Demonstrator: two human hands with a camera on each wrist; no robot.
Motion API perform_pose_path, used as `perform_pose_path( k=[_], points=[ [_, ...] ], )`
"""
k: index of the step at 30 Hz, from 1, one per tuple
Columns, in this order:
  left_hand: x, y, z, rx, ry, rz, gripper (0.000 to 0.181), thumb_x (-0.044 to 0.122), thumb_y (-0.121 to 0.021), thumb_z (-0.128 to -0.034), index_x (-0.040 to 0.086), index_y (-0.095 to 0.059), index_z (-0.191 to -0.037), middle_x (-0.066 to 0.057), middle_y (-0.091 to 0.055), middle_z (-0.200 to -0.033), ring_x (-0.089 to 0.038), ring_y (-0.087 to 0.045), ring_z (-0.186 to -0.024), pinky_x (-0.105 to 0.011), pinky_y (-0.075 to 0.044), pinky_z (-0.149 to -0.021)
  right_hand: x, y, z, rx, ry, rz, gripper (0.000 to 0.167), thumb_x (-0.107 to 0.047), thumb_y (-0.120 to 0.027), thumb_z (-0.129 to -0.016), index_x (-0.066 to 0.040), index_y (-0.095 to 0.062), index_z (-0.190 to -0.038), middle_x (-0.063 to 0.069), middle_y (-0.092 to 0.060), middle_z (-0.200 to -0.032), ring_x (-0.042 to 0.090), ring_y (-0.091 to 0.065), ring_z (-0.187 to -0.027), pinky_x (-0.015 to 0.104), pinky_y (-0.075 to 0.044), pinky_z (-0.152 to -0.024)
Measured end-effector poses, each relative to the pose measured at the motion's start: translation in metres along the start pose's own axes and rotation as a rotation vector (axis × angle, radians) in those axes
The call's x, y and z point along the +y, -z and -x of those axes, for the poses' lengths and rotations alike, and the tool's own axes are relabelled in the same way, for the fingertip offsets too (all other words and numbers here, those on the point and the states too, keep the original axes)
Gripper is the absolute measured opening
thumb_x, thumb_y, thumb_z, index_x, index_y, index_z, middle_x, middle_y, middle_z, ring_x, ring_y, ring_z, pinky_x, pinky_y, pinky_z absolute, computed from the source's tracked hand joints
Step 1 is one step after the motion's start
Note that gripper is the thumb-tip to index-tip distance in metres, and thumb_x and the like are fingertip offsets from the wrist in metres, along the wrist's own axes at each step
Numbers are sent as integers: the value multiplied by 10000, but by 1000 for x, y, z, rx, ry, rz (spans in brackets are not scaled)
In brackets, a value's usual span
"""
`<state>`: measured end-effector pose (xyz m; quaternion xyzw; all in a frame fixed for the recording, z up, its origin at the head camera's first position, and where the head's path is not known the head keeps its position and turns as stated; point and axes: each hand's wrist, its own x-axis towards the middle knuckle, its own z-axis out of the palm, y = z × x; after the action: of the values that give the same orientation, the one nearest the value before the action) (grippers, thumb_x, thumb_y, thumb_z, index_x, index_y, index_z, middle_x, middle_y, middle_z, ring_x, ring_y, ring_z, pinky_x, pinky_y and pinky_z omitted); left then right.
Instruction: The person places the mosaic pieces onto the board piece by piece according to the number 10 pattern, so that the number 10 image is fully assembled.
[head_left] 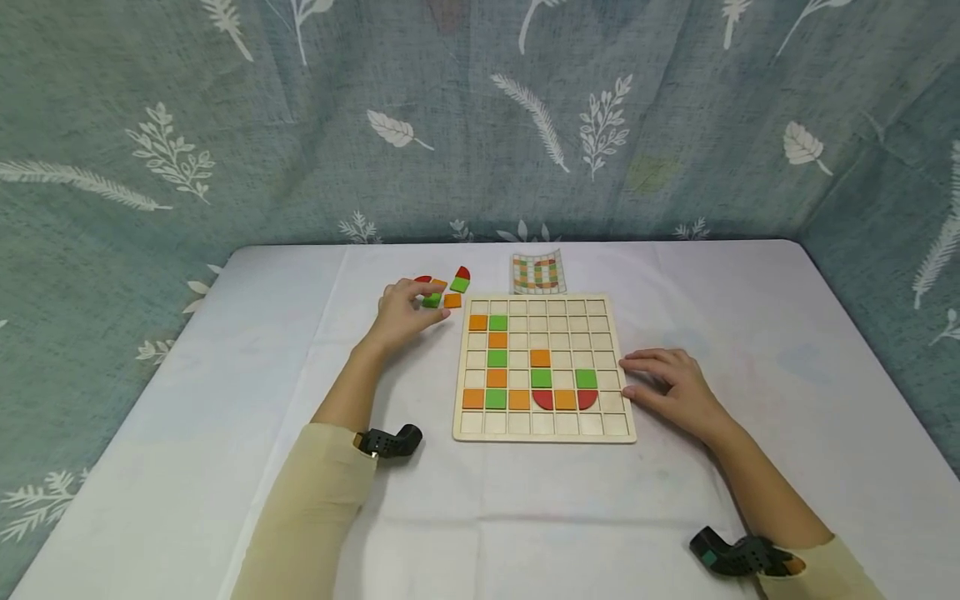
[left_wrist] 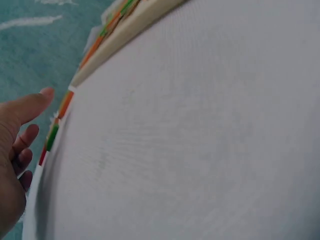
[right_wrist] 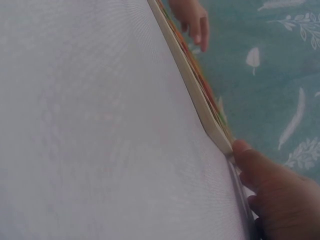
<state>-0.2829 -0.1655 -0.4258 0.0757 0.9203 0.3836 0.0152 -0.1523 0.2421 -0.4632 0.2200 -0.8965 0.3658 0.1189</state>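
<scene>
A pale wooden grid board (head_left: 557, 425) lies flat on the table, with several orange, green and red tiles set in its squares. My left hand (head_left: 401, 315) reaches over a small group of loose tiles beyond the board's upper left corner. Its thumb and fingers stand apart, and no tile shows between them; the hand covers part of the group. Near it lie an orange tile (head_left: 452, 300) and a green tile (head_left: 460, 285) by a red rounded piece (head_left: 462, 272). My right hand (head_left: 678, 392) rests at the board's right edge, its fingertips touching the rim.
A pattern card (head_left: 537, 272) with a coloured grid lies behind the board's far edge. White cloth (head_left: 570, 517) covers the table, and a leaf-patterned curtain (head_left: 465, 125) hangs behind it. A black camera is strapped to each wrist.
</scene>
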Motion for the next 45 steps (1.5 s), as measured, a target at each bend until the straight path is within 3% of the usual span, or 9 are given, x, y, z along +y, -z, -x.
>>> perform_pose_path(
  k=[5,10,18,25,34,45],
  points=[
    [-13,-7,-8,52,13,-57,442,316,-704,-827,156,-635,-1234,-99,-522,-1212,-288,-392,-1108,-471,-235,-978,0,0,0,3,1,2,391,-106,-790,-730,-56,-692,-1104,135,-629,-1148,266,-476,-1042,467,-293,-887],
    [-17,-12,-14,92,-8,-116,424,354,-705,-826,177,-655,-1208,-104,-511,-1196,-300,-386,-1134,-476,-223,-990,2,0,0,10,13,0,387,-101,-787,-733,-52,-690,-1105,142,-628,-1146,274,-477,-1035,467,-293,-881],
    [-16,-17,-20,82,-68,-201,376,377,-681,-841,166,-692,-1153,-108,-494,-1171,-300,-383,-1122,-472,-218,-993,2,1,-2,8,7,-8,383,-102,-783,-737,-49,-691,-1105,147,-626,-1149,286,-476,-1052,485,-289,-897],
    [-17,-18,-17,108,-115,-136,336,334,-740,-803,82,-732,-1025,-99,-525,-1048,-289,-401,-1029,-454,-258,-947,2,1,-1,3,0,1,383,-112,-785,-738,-51,-691,-1105,146,-628,-1147,282,-475,-1047,479,-289,-891],
    [-14,-16,-13,67,-89,-39,320,325,-771,-776,92,-740,-994,-58,-503,-1014,-247,-375,-1008,-393,-304,-856,0,0,0,11,0,4,378,-102,-787,-732,-51,-694,-1095,145,-633,-1136,277,-477,-1026,462,-291,-878],
    [3,-19,-8,-1,-157,3,316,323,-776,-777,73,-744,-969,-84,-493,-1034,-251,-347,-1047,-414,-297,-862,1,0,0,5,1,-2,381,-105,-789,-733,-52,-694,-1099,143,-630,-1141,273,-472,-1037,474,-288,-889]
  ],
)
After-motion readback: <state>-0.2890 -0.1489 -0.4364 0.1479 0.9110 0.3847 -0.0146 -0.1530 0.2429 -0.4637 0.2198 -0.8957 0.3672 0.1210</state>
